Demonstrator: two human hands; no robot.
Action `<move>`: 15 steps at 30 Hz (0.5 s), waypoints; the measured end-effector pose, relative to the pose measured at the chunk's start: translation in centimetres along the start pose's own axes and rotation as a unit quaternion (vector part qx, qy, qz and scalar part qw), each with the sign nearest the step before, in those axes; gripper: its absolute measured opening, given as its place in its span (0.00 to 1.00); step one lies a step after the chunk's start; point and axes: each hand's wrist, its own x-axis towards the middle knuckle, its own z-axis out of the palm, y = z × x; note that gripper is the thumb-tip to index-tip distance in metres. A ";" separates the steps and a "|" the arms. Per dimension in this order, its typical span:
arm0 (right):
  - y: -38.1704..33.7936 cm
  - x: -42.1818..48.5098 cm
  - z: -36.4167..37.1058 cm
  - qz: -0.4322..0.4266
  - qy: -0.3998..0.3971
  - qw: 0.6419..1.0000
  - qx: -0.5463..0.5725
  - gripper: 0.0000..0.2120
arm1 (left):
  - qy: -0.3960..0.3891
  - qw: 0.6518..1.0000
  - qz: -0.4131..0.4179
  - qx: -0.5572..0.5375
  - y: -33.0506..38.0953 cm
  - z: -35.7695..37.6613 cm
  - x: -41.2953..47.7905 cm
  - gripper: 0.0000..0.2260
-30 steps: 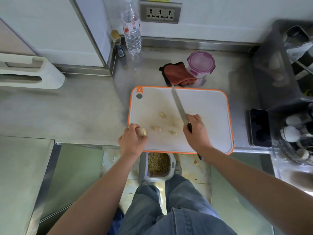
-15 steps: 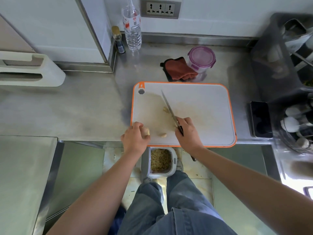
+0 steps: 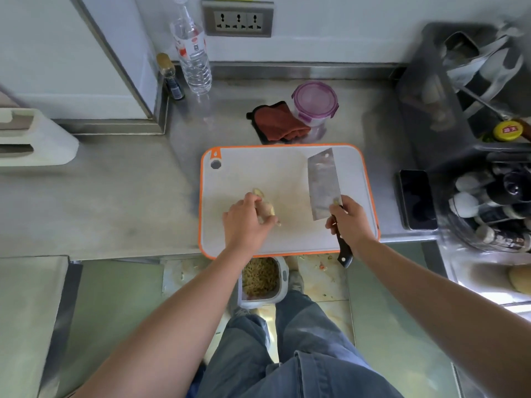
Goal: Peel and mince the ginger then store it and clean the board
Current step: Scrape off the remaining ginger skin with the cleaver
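Note:
A white cutting board (image 3: 275, 170) with an orange rim lies on the steel counter. My left hand (image 3: 245, 222) rests on the board's left half and grips a pale ginger piece (image 3: 267, 209). A small ginger scrap (image 3: 258, 193) lies just beyond my fingers. My right hand (image 3: 349, 219) holds the black handle of a cleaver (image 3: 323, 182), whose broad blade lies flat over the board's right half, pointing away from me. Behind the board stand a purple-lidded container (image 3: 314, 103) and a red cloth (image 3: 277, 122).
A scrap bin (image 3: 283, 282) stands on the floor under the board's near edge. A black phone (image 3: 416, 199) lies right of the board, next to a rack of bottles (image 3: 494, 202). A water bottle (image 3: 192, 53) and a small dark bottle (image 3: 171, 77) stand at the back wall.
My left hand moved from the board's near edge onto the board with the ginger. The cleaver swung right and turned its blade flat. The loose scraps near the front edge are gone.

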 end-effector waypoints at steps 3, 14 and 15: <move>0.3 0.9 -1.8 0.019 -0.020 1.000 0.000 0.05 | -0.026 0.999 0.022 0.039 2.7 2.0 1.1 0.22; -0.9 3.3 -4.6 0.003 -0.062 0.997 0.051 0.06 | -0.075 0.990 0.002 0.117 6.5 5.0 3.2 0.23; -1.2 3.4 -4.4 -0.008 -0.065 0.997 0.051 0.06 | -0.065 0.991 -0.006 0.120 6.5 4.7 3.1 0.23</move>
